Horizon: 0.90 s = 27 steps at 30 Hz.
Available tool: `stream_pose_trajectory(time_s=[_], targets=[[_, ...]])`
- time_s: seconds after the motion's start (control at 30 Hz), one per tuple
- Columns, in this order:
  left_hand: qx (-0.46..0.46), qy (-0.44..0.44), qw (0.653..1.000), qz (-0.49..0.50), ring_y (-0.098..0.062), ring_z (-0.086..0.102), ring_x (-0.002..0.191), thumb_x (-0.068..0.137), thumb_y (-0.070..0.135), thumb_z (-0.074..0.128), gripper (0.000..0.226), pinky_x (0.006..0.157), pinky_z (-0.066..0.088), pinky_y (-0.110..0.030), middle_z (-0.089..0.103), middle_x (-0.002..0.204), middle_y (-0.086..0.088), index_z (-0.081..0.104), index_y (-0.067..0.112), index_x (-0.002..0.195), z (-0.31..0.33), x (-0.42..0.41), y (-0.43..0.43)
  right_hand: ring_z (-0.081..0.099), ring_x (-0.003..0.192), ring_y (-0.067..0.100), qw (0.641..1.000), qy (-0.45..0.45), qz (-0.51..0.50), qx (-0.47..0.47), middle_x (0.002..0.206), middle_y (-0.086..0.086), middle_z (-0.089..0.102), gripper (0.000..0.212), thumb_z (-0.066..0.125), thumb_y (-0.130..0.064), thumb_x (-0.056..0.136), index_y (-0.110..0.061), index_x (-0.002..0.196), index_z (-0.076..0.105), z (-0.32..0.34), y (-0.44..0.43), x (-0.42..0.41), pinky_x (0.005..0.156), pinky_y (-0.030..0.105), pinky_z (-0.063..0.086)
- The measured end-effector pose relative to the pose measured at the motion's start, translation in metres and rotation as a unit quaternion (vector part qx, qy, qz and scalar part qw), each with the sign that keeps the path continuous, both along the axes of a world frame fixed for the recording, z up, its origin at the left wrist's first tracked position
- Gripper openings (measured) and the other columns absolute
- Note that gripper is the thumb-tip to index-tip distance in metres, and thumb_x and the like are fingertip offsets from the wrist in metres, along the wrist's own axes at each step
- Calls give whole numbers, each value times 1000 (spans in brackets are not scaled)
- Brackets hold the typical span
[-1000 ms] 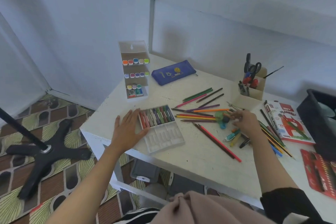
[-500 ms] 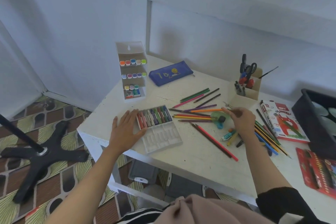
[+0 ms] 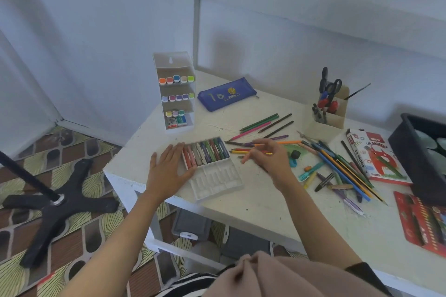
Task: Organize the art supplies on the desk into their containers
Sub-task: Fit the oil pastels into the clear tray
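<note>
A white plastic pastel tray (image 3: 218,179) lies near the desk's front left. Its far half holds a row of oil pastels (image 3: 207,152); the near slots are empty. My left hand (image 3: 169,170) lies flat on the desk, fingers straight, touching the tray's left edge. My right hand (image 3: 268,159) hovers just right of the tray over loose coloured pencils (image 3: 261,125). Its fingers are loosely curled and blurred, so I cannot tell if they hold anything. More pencils, pens and stray pastels (image 3: 337,169) lie heaped further right.
A marker rack (image 3: 175,67) and a blue pencil case (image 3: 226,94) stand at the back left. A desk organiser (image 3: 334,118) holds scissors. An oil pastel box (image 3: 376,157), a red pencil pack (image 3: 422,222) and a black bin (image 3: 410,159) sit at the right.
My right hand has left the heap at the right and moved left toward the pastel tray. My left hand has stayed beside the tray.
</note>
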<state>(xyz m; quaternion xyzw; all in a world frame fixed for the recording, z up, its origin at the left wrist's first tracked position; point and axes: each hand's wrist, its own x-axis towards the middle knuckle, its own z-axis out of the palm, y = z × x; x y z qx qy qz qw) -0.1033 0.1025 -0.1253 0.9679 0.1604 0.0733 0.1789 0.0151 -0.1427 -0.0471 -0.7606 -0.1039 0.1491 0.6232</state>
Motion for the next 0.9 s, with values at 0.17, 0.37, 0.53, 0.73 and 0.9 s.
stream_pose_trajectory(time_s=[0.17, 0.37, 0.53, 0.73, 0.9], targets=[[9, 10, 1000, 1, -14, 10, 146, 70, 78, 5, 98, 116, 3, -48, 18, 157, 5, 14, 22, 151, 1, -2, 0, 63, 67, 3, 978, -92, 100, -161, 83, 0, 69, 14, 70, -4, 79, -15, 89, 68, -8, 18, -14, 60, 13, 49], [10, 8, 1000, 3, -14, 10, 146, 71, 77, 6, 97, 116, 3, -47, 18, 157, 5, 14, 23, 151, 2, -1, -1, 49, 67, 4, 948, -142, 110, -262, 90, -4, 57, 6, 70, -10, 81, -14, 86, 70, -19, 23, -16, 57, 13, 37], [9, 4, 1000, 6, -14, 12, 146, 71, 77, 8, 97, 116, 4, -47, 20, 157, 6, 17, 23, 150, 1, 0, -2, 41, 74, -2, 949, -139, 96, -267, 102, -1, 45, 25, 70, -12, 83, -25, 103, 63, -30, 24, -20, 61, 7, 31], [-11, -14, 1000, 11, -15, 15, 145, 71, 76, 14, 95, 116, 5, -49, 26, 155, 5, 22, 22, 149, 0, 0, 0, 43, 89, 9, 965, -123, 51, -225, 118, 0, 42, 56, 71, -10, 80, -26, 125, 43, -33, 26, -23, 77, 20, 41], [-15, -24, 1000, 9, -16, 17, 145, 72, 75, 14, 92, 116, 6, -49, 28, 154, 4, 24, 23, 148, 1, 0, -2, 44, 75, -3, 940, -226, 69, -245, 110, -1, 48, 44, 67, -11, 84, -18, 125, 51, -29, 6, -17, 72, 9, 39]])
